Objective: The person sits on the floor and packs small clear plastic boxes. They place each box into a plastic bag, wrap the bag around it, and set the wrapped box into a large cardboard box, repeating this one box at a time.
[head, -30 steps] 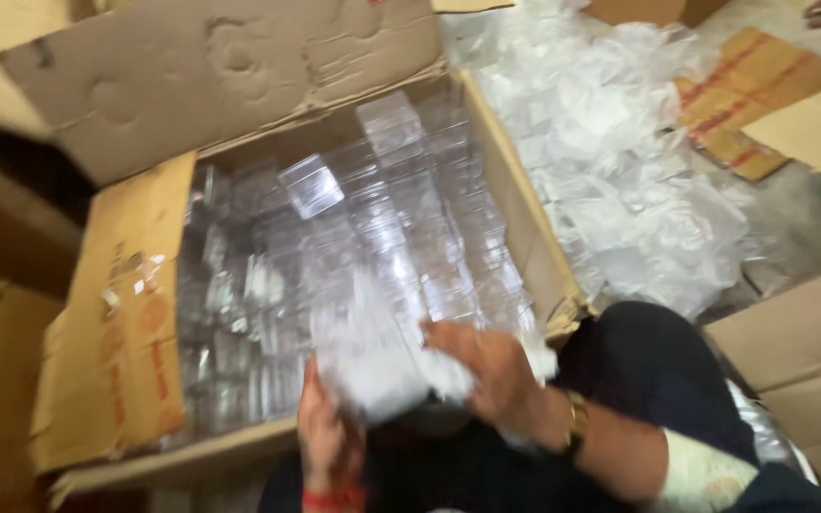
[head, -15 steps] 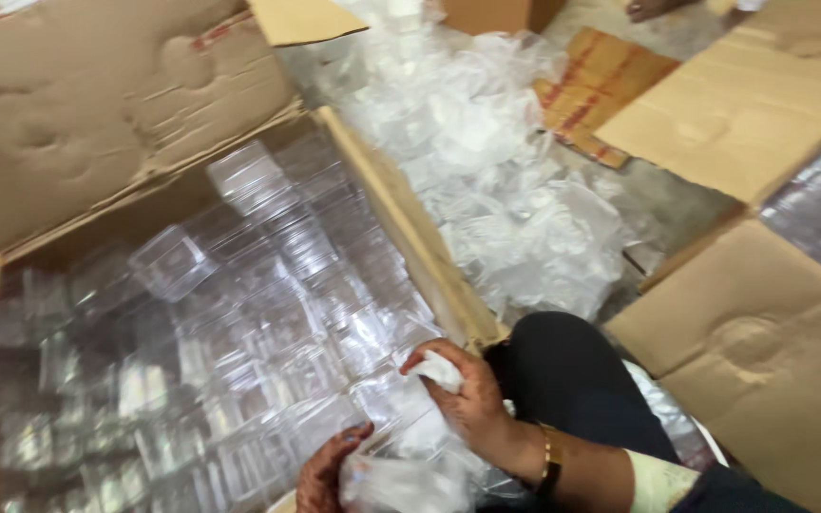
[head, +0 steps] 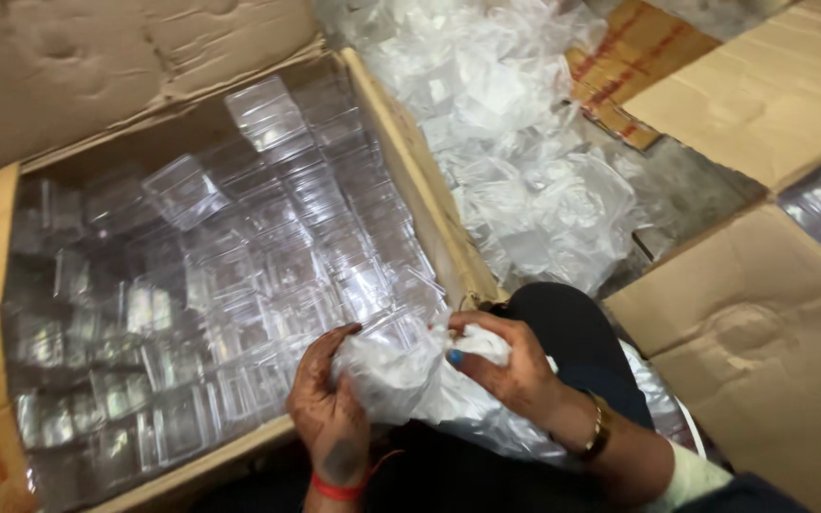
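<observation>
Cardboard box [head: 410, 180] of clear containers [head: 239, 285] far left; your left hand [head: 330, 408] and right hand [head: 515, 366] both clutch a crumpled plastic bag [head: 401, 375].

The left hand [head: 330, 413] is raised palm-away with fingers curled closed at the top, a red band worn at its wrist, while the right hand [head: 510, 366] is bent inward from the right, fingers clenched, a bracelet seen on its wrist.

Red thread on left wrist [head: 339, 488] — gold bracelet [head: 600, 432] right, blue nail polish, dark trousers.
</observation>
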Motion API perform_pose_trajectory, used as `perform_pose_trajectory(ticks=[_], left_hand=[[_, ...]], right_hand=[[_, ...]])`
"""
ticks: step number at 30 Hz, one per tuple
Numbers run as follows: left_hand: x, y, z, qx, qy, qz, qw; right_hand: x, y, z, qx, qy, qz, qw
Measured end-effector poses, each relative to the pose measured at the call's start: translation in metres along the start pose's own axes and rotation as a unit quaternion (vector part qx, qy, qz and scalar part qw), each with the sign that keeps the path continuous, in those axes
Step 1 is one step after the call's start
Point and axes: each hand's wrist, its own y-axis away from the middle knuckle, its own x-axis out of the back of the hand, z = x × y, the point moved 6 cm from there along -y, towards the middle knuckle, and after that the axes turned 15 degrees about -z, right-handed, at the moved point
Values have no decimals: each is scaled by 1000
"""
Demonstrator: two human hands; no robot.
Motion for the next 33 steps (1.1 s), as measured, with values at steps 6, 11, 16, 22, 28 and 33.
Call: perform_pose_trajectory(ticks=[6,11,16,22,28,33], left_hand=[[-7,-10,11,-18,47,19,999],[-10,-9,3,32,64,30,997],[-9,-8,-1,6,36,35,999],[-9,-6,-22,11,-6,50,999],[-12,-7,-25,-20,85,29,996],[-19,-8,-9,-50,181,8,982]], right_hand=[[-29,9,-60,190,346,10,919],[-41,13,-32,72,23,-73,994],[-54,19,20,-64,-138,-87,985],[-58,32,75,-100,-333,-166,923],[-13,23,81,-113,-382,-7,917],[-3,11,50,-38,-222,103,969]])
